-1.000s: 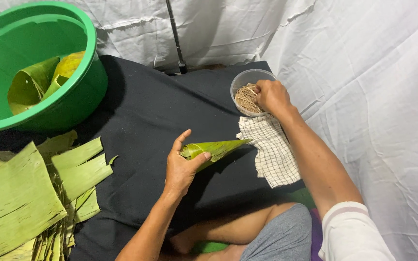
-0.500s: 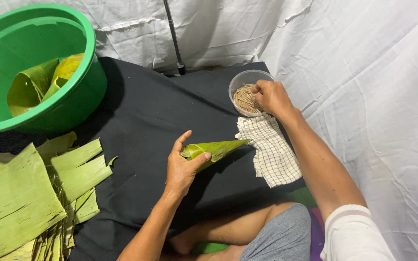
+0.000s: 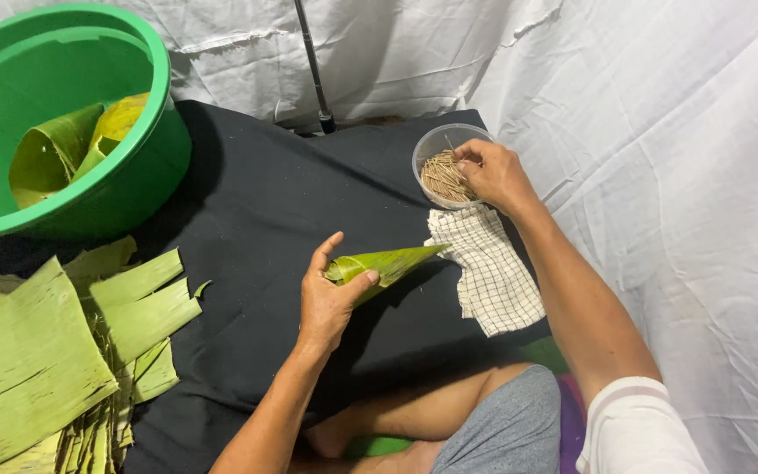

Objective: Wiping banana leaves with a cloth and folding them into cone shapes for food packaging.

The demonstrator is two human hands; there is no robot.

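Green leaf cone point(image 3: 388, 263) sat gripped in the left hand point(image 3: 331, 294) — right hand point(image 3: 493, 173) pinched sticks point(image 3: 443, 175) inside a clear tub point(image 3: 432, 145).

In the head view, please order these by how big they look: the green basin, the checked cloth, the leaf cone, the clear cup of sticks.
1. green basin
2. checked cloth
3. leaf cone and clear cup: too alike to rank.

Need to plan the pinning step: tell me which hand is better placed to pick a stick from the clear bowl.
Right. The right hand is already over the clear bowl, fingertips in the thin sticks. The left hand is occupied gripping the rolled leaf cone.
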